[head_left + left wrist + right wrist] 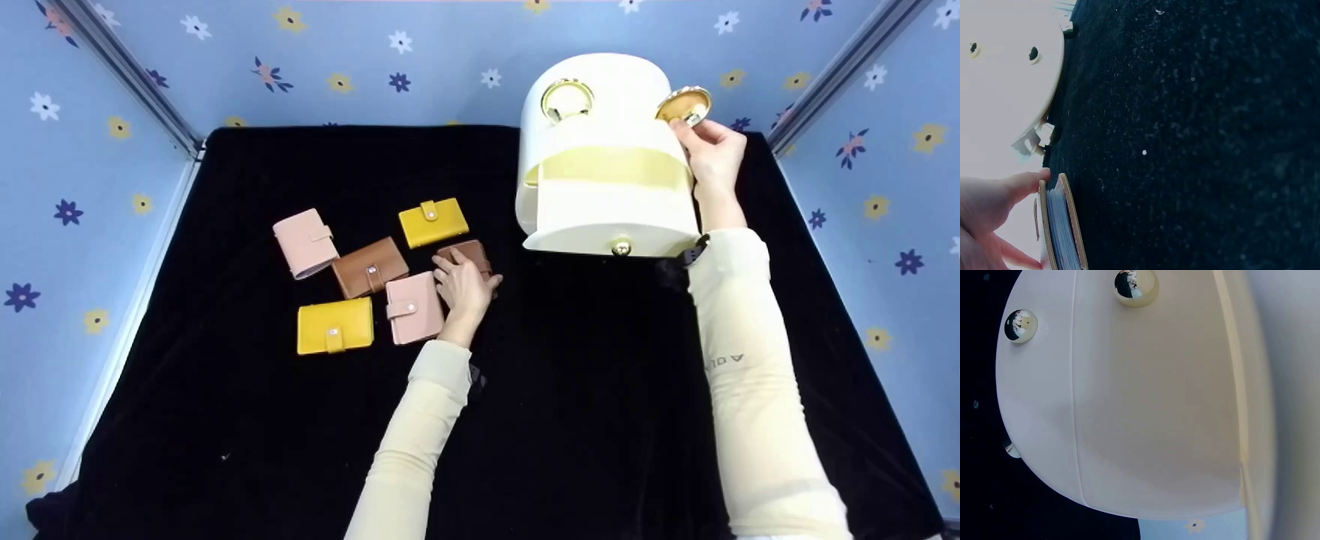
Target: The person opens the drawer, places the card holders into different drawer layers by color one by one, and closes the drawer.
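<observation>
My left hand (465, 285) lies over a dark brown snap card holder (474, 255) on the black cloth, fingers on top and thumb at its right edge. The left wrist view shows that card holder (1062, 225) from its open side, gripped by the fingers and thumb. At the right side of a white rounded box (611, 217), my right hand (716, 154) pinches the lower edge of a gold-rimmed round piece (686, 103). A matching round piece (568, 101) stands at the box's left. The right wrist view shows the box front with gold knobs (1021, 326) but no hand.
Left of my left hand lie pink card holders (416, 307) (305, 244), yellow ones (433, 223) (335, 326) and a tan one (370, 268). Black cloth (570, 405) covers the table. Blue flowered walls (450, 67) enclose it at the back and sides.
</observation>
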A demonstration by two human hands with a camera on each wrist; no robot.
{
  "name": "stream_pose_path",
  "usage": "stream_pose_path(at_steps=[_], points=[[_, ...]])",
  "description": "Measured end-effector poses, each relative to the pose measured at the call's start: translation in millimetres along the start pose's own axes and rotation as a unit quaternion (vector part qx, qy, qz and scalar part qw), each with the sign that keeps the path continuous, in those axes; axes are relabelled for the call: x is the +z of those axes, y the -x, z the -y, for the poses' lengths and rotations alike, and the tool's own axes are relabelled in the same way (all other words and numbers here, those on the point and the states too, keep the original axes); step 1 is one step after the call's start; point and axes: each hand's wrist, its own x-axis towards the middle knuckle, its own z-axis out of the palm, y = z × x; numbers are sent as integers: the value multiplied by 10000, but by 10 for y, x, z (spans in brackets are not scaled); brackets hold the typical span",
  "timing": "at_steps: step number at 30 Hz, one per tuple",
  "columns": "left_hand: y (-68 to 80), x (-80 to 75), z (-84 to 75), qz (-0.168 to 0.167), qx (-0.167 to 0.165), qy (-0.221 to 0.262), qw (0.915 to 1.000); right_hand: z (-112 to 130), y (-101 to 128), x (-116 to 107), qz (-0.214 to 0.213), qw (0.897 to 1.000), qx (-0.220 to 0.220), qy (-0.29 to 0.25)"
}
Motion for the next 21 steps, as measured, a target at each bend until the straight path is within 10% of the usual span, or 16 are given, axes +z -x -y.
stream_pose_path(at_steps=[21], points=[[-18,24,-21,-233,-41,-294,9993,12,12,-2,-26,10000,2,65]])
